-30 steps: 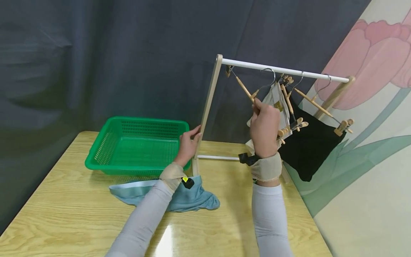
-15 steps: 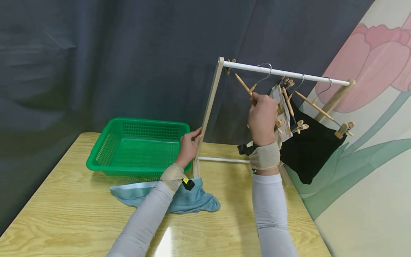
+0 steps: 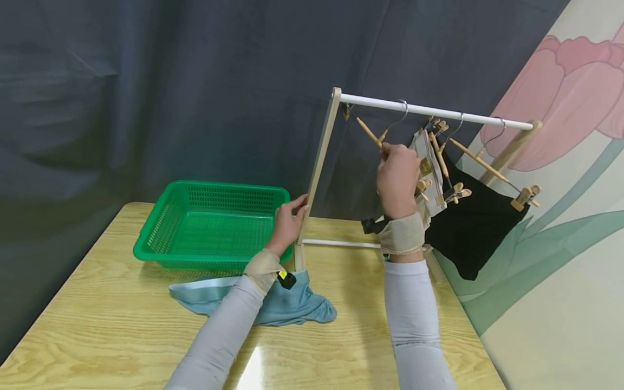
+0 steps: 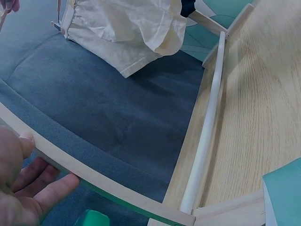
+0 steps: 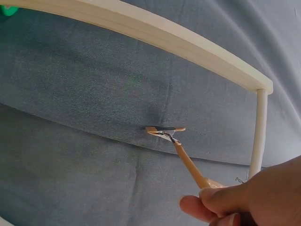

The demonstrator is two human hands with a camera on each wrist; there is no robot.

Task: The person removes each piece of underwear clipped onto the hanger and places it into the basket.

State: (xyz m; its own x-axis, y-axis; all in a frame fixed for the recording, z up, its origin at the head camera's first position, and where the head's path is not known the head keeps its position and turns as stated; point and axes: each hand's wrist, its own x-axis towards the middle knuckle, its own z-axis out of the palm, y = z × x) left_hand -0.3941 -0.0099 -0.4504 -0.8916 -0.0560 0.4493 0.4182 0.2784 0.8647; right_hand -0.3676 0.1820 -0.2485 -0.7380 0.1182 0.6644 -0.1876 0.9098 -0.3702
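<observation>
My right hand (image 3: pixel 398 179) pinches the wooden bar of a clip hanger (image 3: pixel 366 130) below the rack's white top rail (image 3: pixel 370 101). The hanger's hook is at the rail, and in the right wrist view one end clip (image 5: pixel 164 130) holds no garment. Lower on the left, my left hand (image 3: pixel 287 222) grips the rack's wooden side post (image 3: pixel 319 162), thumb on one side and fingers on the other. Farther right on the rail, clip hangers carry off-white shorts (image 4: pixel 117 33) and a black garment (image 3: pixel 473 227). My right hand partly hides the shorts in the head view.
A green plastic basket (image 3: pixel 146 238) stands on the wooden table (image 3: pixel 97 319), left of the rack. A blue garment with a pale waistband (image 3: pixel 292 303) lies in front of the rack's left foot, partly under my left forearm. A painted wall (image 3: pixel 575 271) borders the right side.
My right hand and its hanger have shifted slightly left along the rail. The hook stood higher above the rail half a second ago and is lower now. My left hand stays on the post.
</observation>
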